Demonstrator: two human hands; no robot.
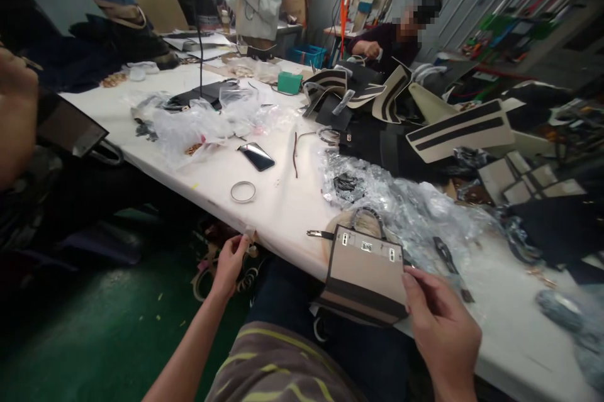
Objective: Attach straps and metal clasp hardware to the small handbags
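A beige and black handbag [368, 270] leans over the table's front edge above my lap, its dark looped handle pointing away from me. Three small metal fittings line its upper part, and a strap with a metal end sticks out to the left. My right hand [441, 320] pinches the bag's right edge between thumb and fingers. Further left, my left hand [231, 263] is closed in a pinch just at the table edge. Something small and pale shows at its fingertips, too small to name.
On the white table [292, 213] lie a phone [256, 155], a metal ring [243, 192], crumpled plastic [401, 201] and striped bag panels [462, 131]. A green box [289, 82] stands further back. A person's arm [16, 119] is at left; two people are at the back.
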